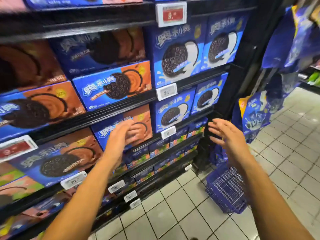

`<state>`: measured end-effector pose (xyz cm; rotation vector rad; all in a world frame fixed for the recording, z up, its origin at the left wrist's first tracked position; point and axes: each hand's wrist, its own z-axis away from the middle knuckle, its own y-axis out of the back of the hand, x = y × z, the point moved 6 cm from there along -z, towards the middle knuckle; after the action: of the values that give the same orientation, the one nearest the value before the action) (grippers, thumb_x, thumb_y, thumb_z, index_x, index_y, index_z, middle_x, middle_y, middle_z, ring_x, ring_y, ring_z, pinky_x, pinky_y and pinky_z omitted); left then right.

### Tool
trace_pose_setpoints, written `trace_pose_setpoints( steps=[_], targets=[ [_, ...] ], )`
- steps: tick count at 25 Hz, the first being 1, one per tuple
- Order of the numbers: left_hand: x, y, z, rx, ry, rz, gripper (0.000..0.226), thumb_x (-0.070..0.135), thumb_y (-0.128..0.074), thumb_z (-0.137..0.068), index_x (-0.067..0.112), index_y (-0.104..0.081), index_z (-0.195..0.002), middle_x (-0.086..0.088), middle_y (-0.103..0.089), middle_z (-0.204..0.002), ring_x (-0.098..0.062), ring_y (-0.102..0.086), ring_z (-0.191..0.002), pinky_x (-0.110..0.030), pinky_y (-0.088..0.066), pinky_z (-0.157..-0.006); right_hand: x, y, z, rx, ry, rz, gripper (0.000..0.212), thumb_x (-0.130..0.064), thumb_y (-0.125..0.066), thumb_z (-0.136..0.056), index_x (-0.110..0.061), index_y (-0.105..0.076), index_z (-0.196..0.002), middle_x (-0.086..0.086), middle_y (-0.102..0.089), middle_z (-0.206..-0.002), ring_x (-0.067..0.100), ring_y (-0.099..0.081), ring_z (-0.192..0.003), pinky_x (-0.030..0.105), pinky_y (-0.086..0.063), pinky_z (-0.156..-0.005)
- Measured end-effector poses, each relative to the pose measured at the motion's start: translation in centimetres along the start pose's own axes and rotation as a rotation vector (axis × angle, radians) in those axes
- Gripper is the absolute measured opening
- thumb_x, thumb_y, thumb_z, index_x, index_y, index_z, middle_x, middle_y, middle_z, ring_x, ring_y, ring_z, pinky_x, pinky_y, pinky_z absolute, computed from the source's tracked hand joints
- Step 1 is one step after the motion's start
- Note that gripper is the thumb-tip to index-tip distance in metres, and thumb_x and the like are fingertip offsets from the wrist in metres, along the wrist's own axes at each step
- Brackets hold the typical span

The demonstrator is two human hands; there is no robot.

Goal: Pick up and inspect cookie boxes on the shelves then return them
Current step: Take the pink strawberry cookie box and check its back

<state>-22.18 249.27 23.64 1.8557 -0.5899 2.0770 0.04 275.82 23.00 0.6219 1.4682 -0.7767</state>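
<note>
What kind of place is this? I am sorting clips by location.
Very likely a supermarket aisle: shelves packed with cookie boxes, price tags clipped to the shelf edges, and a blue shopping basket on the tiled floor.

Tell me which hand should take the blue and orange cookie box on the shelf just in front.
Left. The left hand already lies with straight fingers against the blue and orange cookie box, while the right hand hangs open in the air beside the black shelf post, touching nothing.

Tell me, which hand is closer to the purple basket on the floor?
Right. The right hand hangs open above the purple basket, apart from it; the left hand is farther left, at an orange-and-blue cookie box.
</note>
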Motion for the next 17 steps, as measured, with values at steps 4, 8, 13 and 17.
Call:
trace_pose_setpoints(
  steps=[4, 8, 13, 17],
  targets=[
    [10.0, 1.6, 0.5, 0.145, -0.303, 0.023, 0.025, 0.021, -0.035, -0.105, 0.013, -0.058, -0.111, -0.006, -0.070, -0.107, -0.015, -0.069, -0.094, -0.028, -0.052, -0.082, -9.4, -1.7, -7.6, -0.140, 0.186, -0.072, 0.021, -0.022, -0.051, -0.103, -0.026, -0.071, -0.098, -0.006, -0.078, -0.100, 0.012, -0.071, -0.099, 0.026, -0.059, -0.078],
    [18.7, 3.2, 2.0, 0.308, -0.567, 0.085, 0.025, 0.020, -0.032, -0.105, 0.019, -0.057, -0.108, 0.005, -0.075, -0.095, -0.010, -0.071, -0.089, -0.022, -0.055, -0.076, -16.8, -4.3, -12.9, -0.269, 0.315, -0.117, 0.019, -0.019, -0.049, -0.103, -0.025, -0.067, -0.105, -0.006, -0.077, -0.100, 0.013, -0.069, -0.101, 0.022, -0.058, -0.078],
    [25.1, 2.1, 3.7, 0.421, -0.684, 0.068, 0.025, 0.025, -0.033, -0.105, 0.023, -0.058, -0.107, -0.001, -0.070, -0.105, -0.014, -0.068, -0.096, -0.032, -0.051, -0.087, -24.2, -9.0, -15.3, -0.458, 0.427, -0.190, 0.019, -0.017, -0.048, -0.103, -0.026, -0.064, -0.106, -0.010, -0.077, -0.096, 0.007, -0.070, -0.093, 0.021, -0.057, -0.075],
    [27.6, 1.2, 4.6, 0.468, -0.711, 0.052, 0.024, 0.025, -0.033, -0.106, 0.024, -0.057, -0.106, -0.002, -0.068, -0.108, -0.013, -0.067, -0.097, -0.034, -0.049, -0.088, -27.4, -12.0, -14.9, -0.581, 0.496, -0.234, 0.020, -0.016, -0.047, -0.104, -0.027, -0.064, -0.107, -0.010, -0.077, -0.099, 0.013, -0.069, -0.104, 0.026, -0.057, -0.084]
  ],
)
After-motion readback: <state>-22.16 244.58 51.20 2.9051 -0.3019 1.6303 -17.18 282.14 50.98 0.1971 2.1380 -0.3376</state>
